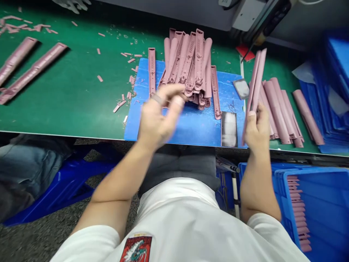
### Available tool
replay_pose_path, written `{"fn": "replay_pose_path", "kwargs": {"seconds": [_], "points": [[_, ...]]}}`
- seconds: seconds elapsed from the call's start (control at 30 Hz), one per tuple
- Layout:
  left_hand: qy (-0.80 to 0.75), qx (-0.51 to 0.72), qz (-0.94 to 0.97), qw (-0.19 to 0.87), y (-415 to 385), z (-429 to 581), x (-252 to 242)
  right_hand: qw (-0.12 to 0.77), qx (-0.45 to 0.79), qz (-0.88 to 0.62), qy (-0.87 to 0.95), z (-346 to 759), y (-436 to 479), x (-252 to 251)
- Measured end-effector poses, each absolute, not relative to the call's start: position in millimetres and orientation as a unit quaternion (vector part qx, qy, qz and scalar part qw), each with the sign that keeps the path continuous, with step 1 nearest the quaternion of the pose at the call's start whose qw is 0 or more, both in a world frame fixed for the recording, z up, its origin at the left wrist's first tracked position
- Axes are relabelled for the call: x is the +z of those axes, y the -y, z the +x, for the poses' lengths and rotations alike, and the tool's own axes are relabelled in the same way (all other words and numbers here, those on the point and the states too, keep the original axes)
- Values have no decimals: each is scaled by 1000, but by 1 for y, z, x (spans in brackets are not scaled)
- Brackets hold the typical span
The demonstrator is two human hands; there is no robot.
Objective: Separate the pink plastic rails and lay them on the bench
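My left hand (159, 118), blurred by motion and with a ring on one finger, hangs over the blue mat (191, 131) and holds nothing. Just beyond its fingertips lies a heap of pink moulded plastic strips (188, 65), piled across the mat's far edge. My right hand (256, 127) grips long pink strips (256, 80) upright at their lower ends. Beside that hand, a row of similar pink strips (280, 112) lies on the green bench top (81, 109). A grey abrasive pad (229, 129) rests on the mat between my hands.
Pink offcuts (122, 98) and long pink bars (32, 72) lie on the bench's left side. Stacked blue trays (329, 105) stand at right. Below the bench edge, a blue crate (308, 207) holds pink pieces. Another person's gloved hand (72, 4) shows at the top edge.
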State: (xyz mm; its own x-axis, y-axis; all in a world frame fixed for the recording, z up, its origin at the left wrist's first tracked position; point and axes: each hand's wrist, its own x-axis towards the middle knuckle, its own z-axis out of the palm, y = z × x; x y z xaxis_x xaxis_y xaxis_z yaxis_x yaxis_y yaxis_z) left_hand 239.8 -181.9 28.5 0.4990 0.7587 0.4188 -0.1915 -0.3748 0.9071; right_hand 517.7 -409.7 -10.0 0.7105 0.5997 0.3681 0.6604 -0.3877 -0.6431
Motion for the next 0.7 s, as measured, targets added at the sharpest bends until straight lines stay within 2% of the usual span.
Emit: {"fn": "replay_pose_path", "kwargs": {"seconds": [0.1,0.2,0.3,0.37,0.53,0.6,0.63,0.7], "points": [[-357,428,729,398,89,230,29,286,-121,-902,300,572,452,-4],[-462,281,767,347,21,239,7,175,-128,-928,302,570,446,13],[-492,232,736,404,-7,258,-17,123,-81,-913,379,542,388,27],[-491,251,702,450,-12,267,-25,121,-28,-896,427,530,337,29],[-484,316,612,540,11,244,-14,29,135,-891,434,545,258,26],[-424,374,552,613,38,223,-4,79,138,-899,408,556,263,24],[-378,392,520,658,56,214,2,136,133,-901,389,559,271,23],[-284,408,446,745,96,207,12,304,139,-874,352,558,295,21]]}}
